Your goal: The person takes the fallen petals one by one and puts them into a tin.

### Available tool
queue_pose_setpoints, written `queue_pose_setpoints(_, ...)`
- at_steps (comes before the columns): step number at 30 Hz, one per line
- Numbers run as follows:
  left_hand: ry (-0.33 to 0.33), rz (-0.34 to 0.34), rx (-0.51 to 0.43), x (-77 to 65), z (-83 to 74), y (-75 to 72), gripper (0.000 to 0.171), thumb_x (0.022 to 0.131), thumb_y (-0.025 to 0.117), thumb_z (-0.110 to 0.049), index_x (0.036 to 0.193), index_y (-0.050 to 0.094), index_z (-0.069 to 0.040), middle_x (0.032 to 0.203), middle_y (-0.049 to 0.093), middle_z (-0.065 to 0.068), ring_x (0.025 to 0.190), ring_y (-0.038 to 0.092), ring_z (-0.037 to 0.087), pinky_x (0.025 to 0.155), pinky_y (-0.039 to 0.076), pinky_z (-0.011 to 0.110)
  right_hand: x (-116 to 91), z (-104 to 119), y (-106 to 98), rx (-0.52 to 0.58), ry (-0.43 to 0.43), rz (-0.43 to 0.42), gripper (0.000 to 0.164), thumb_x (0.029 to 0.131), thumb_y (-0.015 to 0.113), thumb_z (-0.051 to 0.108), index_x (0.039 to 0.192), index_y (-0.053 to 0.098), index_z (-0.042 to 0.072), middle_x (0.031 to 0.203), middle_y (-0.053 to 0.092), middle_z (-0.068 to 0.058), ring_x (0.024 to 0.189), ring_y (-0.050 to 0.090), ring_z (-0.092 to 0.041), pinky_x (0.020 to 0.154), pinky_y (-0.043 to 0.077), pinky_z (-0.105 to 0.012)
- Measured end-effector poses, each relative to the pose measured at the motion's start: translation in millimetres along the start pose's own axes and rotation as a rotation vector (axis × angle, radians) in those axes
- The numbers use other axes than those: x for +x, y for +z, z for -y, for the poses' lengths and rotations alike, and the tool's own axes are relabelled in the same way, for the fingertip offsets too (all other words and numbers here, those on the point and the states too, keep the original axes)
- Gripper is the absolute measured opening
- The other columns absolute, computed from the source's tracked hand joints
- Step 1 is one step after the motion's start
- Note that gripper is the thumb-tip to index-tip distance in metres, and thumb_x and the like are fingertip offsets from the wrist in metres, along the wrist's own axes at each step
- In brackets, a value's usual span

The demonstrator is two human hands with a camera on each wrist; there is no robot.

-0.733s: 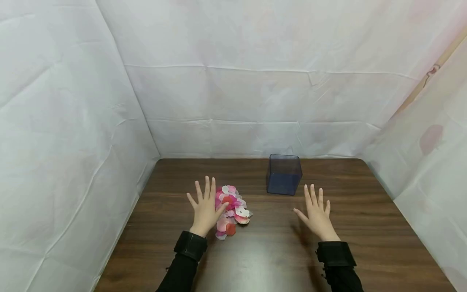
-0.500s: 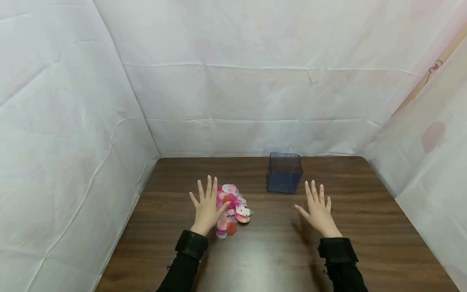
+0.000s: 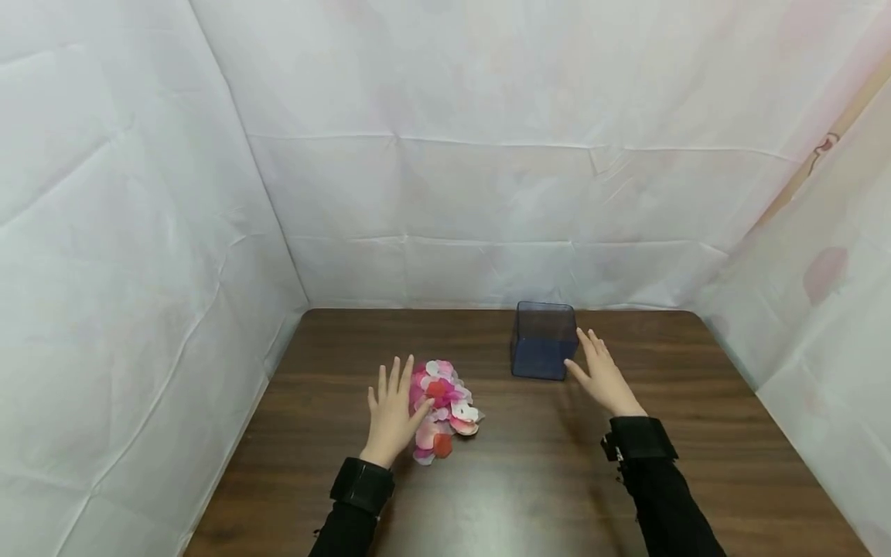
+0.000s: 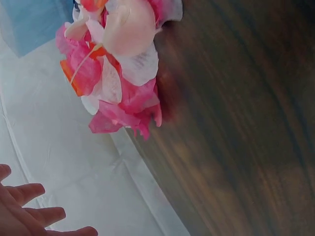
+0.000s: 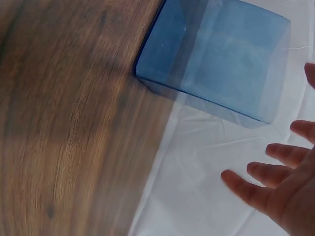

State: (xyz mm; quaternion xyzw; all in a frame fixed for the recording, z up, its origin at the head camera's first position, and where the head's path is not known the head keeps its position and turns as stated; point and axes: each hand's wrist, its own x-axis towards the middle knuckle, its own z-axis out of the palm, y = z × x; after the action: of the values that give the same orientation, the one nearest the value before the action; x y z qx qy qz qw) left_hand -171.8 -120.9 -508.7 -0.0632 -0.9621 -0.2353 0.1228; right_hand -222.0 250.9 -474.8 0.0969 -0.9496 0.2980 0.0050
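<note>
A heap of pink, white and red petals [image 3: 445, 394], apparently fabric, lies left of the table's middle. Just left of it, my left hand [image 3: 391, 422] is spread with nothing in its grasp, its thumb overlapping the petals in the head view. The left wrist view shows the petals [image 4: 118, 64] beyond the extended fingers [image 4: 47, 215]. Farther back stands a clear blue square container [image 3: 543, 340]. My right hand [image 3: 602, 379] is at its right side, fingers loosely extended, fingertips right by the container's wall. In the right wrist view a gap shows between the fingers [image 5: 246, 191] and the container [image 5: 216, 59].
The brown wooden table [image 3: 487, 495] ends at a white cloth backdrop [image 3: 445, 193] behind the container. More white cloth [image 3: 125, 309] hangs along the left side, and another sheet [image 3: 821, 371] along the right.
My right hand has moved forward and left to the container's side, its fingers now closer together. My left hand stays beside the petals, its fingers a little less spread.
</note>
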Motion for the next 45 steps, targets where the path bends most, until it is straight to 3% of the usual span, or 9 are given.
queue_pose_setpoints(7,-0.022,-0.036,-0.029,-2.5,5.3,1.6,0.083,0.084,0.068,-0.039,0.149,0.022,-0.016,0.151,0.029,0.020,0.139,0.020,0.046,0.101,0.023,0.071,30.8,2.1,3.8,0.108,0.083,-0.059,0.059,0.103,0.035,0.028,0.149,0.011,-0.002,0.144,0.028,-0.034,0.126,0.036,-0.049,0.098,0.034,-0.057)
queue_pose_setpoints(10,-0.032,-0.042,-0.037,-4.7,6.0,1.2,0.082,0.084,0.068,-0.037,0.148,0.023,-0.015,0.150,0.032,0.020,0.139,0.022,0.045,0.101,0.025,0.070,40.3,6.1,6.4,0.132,0.164,-0.122,0.053,0.103,0.032,0.025,0.146,0.017,-0.003,0.117,0.052,-0.033,0.091,0.056,-0.042,0.071,0.044,-0.046)
queue_pose_setpoints(13,-0.033,-0.045,-0.050,-9.1,5.7,0.6,0.079,0.084,0.070,-0.034,0.147,0.028,-0.012,0.146,0.037,0.021,0.136,0.027,0.046,0.099,0.028,0.069,46.5,10.6,7.4,0.149,0.268,-0.176,0.047,0.102,0.030,0.021,0.142,0.023,-0.003,0.081,0.055,-0.024,0.057,0.047,-0.028,0.052,0.033,-0.035)
queue_pose_setpoints(16,-0.040,-0.038,-0.045,-14.2,5.2,1.9,0.070,0.085,0.068,-0.033,0.143,0.036,-0.011,0.142,0.042,0.023,0.133,0.033,0.046,0.097,0.033,0.067,49.3,17.9,3.5,0.144,0.338,-0.206,0.045,0.100,0.030,0.020,0.138,0.028,-0.005,0.079,0.054,-0.024,0.056,0.047,-0.028,0.052,0.033,-0.035)
queue_pose_setpoints(21,-0.049,-0.021,-0.054,-21.8,4.8,6.4,0.056,0.087,0.066,-0.031,0.135,0.048,-0.009,0.136,0.049,0.023,0.126,0.043,0.043,0.094,0.038,0.064,55.9,18.8,-8.9,0.099,0.376,-0.126,0.048,0.101,0.027,0.020,0.135,0.034,-0.013,0.114,0.051,-0.037,0.095,0.055,-0.047,0.075,0.044,-0.049)
queue_pose_setpoints(26,-0.046,-0.025,-0.070,-28.8,3.9,10.2,0.049,0.086,0.068,-0.029,0.128,0.055,-0.008,0.125,0.059,0.018,0.115,0.055,0.037,0.091,0.044,0.058,94.8,-55.5,15.9,0.043,0.346,-0.087,0.056,0.103,0.025,0.033,0.133,0.038,-0.012,0.119,0.050,-0.036,0.103,0.052,-0.048,0.083,0.044,-0.054)
queue_pose_setpoints(30,-0.026,-0.031,-0.080,-31.3,2.3,13.0,0.042,0.087,0.067,-0.028,0.123,0.058,-0.008,0.117,0.064,0.014,0.108,0.059,0.032,0.089,0.047,0.052,122.2,-131.4,52.6,-0.067,0.251,-0.165,0.065,0.102,0.020,0.044,0.123,0.047,-0.012,0.098,0.057,-0.031,0.083,0.056,-0.044,0.068,0.044,-0.050)
queue_pose_setpoints(39,-0.048,-0.015,-0.110,-35.2,8.1,16.4,0.034,0.088,0.065,-0.029,0.114,0.064,-0.006,0.111,0.067,0.014,0.102,0.063,0.031,0.087,0.049,0.049,42.3,0.1,-1.2,-0.117,0.168,-0.176,0.039,0.101,0.030,0.008,0.073,0.052,-0.007,0.057,0.046,-0.017,0.053,0.049,-0.032,0.053,0.033,-0.034)
queue_pose_setpoints(45,-0.056,0.020,-0.093,-34.2,10.5,16.1,0.032,0.088,0.064,-0.029,0.110,0.066,-0.005,0.107,0.068,0.014,0.099,0.063,0.031,0.086,0.049,0.048,23.8,16.3,2.5,-0.097,0.189,-0.170,0.037,0.102,0.029,0.011,0.072,0.048,0.000,0.058,0.042,-0.012,0.051,0.044,-0.023,0.055,0.031,-0.033)
